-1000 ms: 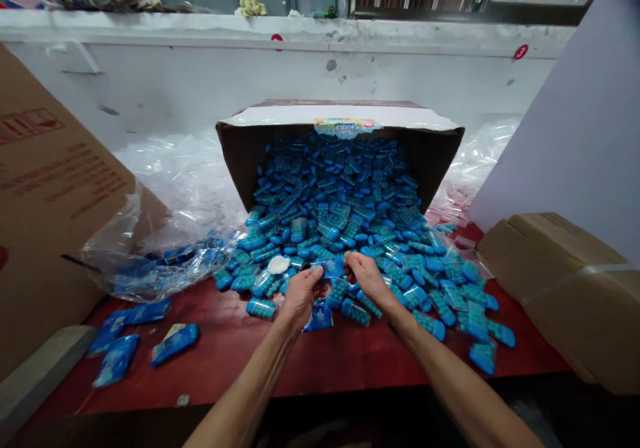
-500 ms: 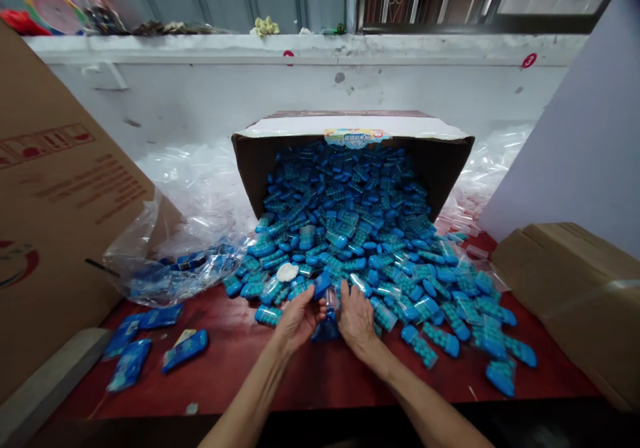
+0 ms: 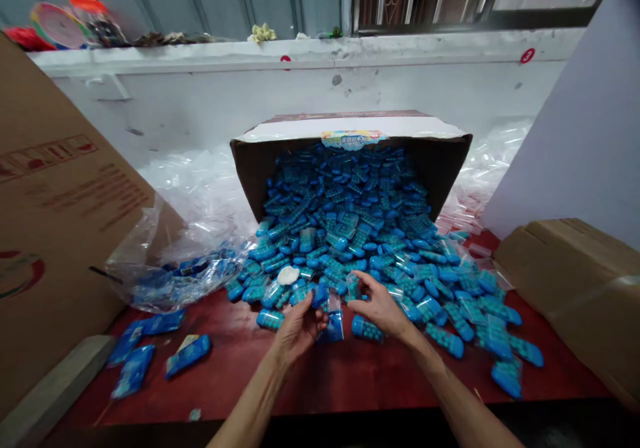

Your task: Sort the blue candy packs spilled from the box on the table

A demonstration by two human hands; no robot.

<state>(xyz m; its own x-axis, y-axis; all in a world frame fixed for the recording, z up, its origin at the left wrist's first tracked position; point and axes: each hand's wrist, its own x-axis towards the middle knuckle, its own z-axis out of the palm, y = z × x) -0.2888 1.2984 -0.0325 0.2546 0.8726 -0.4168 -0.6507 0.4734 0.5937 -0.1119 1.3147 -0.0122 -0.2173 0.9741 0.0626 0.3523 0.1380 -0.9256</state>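
Observation:
My left hand (image 3: 299, 329) is closed on a blue and clear plastic pouch (image 3: 335, 327), whose lower part hangs beside the fingers. My right hand (image 3: 381, 307) has thumb and fingers curved around a small clear pack (image 3: 353, 287) of teal balls. Just below that hand, another blue-ended pack (image 3: 367, 329) lies on the table. In front of both hands spreads a big heap of the same packs (image 3: 345, 235), spilling out of a cardboard box (image 3: 453, 168) on its side. A white round piece (image 3: 289, 275) rests on the heap near my left hand.
Several filled blue pouches (image 3: 187, 356) lie at the left of the red table (image 3: 300, 385). A clear bag of blue pouches (image 3: 190, 275) sits behind them. Cartons stand at the left (image 3: 65, 201) and right (image 3: 575, 281). Loose clear plastic (image 3: 200, 188) lies along the wall.
My right hand has moved slightly right, away from the left, and now has a pack at its fingertips. The pouch below my left hand shows more fully. The view has shifted slightly.

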